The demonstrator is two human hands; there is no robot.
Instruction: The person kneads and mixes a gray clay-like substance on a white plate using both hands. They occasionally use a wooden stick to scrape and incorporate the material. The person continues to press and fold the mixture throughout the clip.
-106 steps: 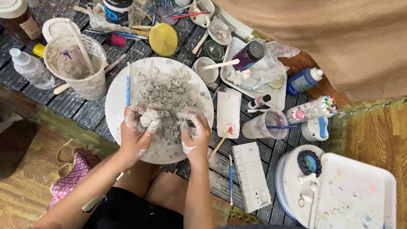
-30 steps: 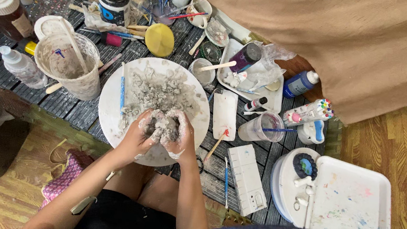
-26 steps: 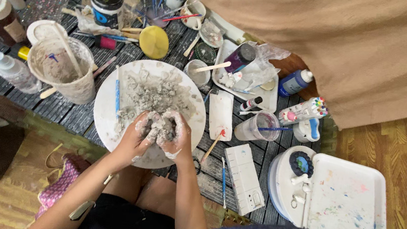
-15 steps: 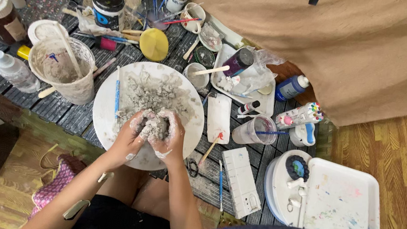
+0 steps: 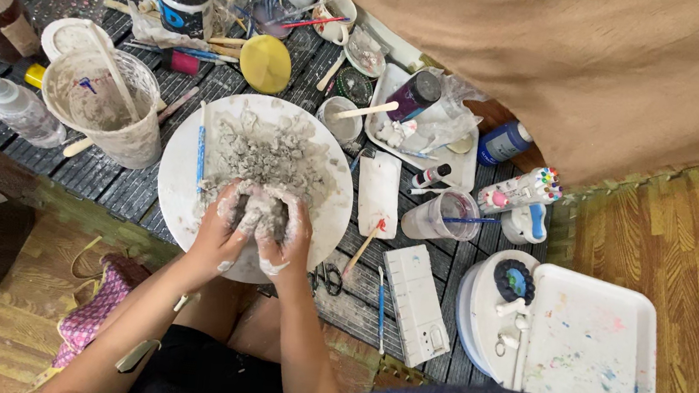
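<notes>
A round white plate lies on the dark slatted table, covered with grey wet pulp-like clay. Both my hands press together around a lump of that clay at the plate's near edge. My left hand cups the lump from the left. From the right, my right hand closes on it, and its fingers are smeared grey. A blue-handled tool rests on the plate's left side.
A clay-smeared plastic tub with a stick stands left of the plate. Brushes, paint jars, a yellow lid, a cup of water and scissors crowd the table. A white paint-stained tray lies at right. Tan cloth hangs behind.
My hands were apart, spread on the plate's clay; they have come together and gathered a lump between them, squeezing it at the plate's near edge.
</notes>
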